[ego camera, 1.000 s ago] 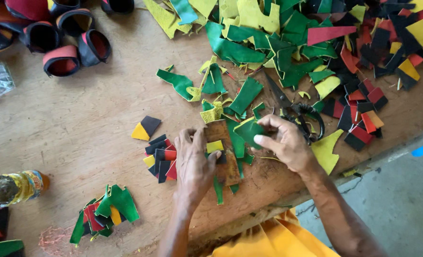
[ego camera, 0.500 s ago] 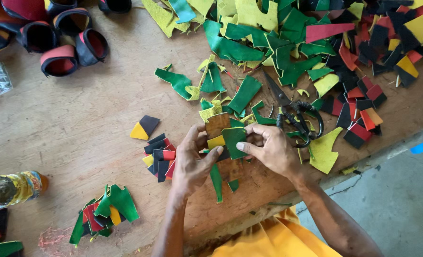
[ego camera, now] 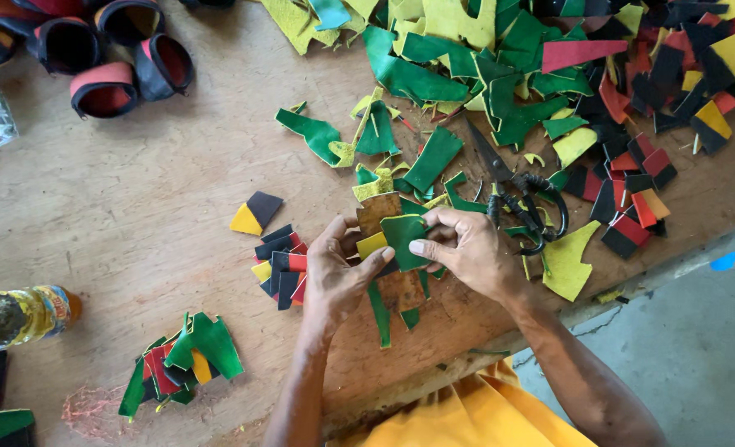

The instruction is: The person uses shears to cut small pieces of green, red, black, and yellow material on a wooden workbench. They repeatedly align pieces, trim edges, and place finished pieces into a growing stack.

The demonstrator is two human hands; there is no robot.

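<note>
My left hand (ego camera: 338, 269) and my right hand (ego camera: 466, 248) meet over the wooden table (ego camera: 136, 207) and together hold a small green leather piece (ego camera: 404, 237), thumbs pressing on it. A yellow scrap (ego camera: 372, 244) and a brown template piece (ego camera: 380, 210) sit under it, between the fingers. Black scissors (ego camera: 512, 194) lie just right of my right hand. A stack of black, red and yellow cut pieces (ego camera: 280, 265) lies beside my left hand.
Green, yellow, red and black leather offcuts (ego camera: 549, 74) cover the table's far right. Black-and-red sandal straps (ego camera: 107, 58) lie at top left. A plastic bottle (ego camera: 20, 314) lies at left, a small pile of green and red pieces (ego camera: 185, 360) below. The table edge runs by my lap.
Both hands have lifted the green piece a little away from me, off the brown board, and drawn closer together around it.
</note>
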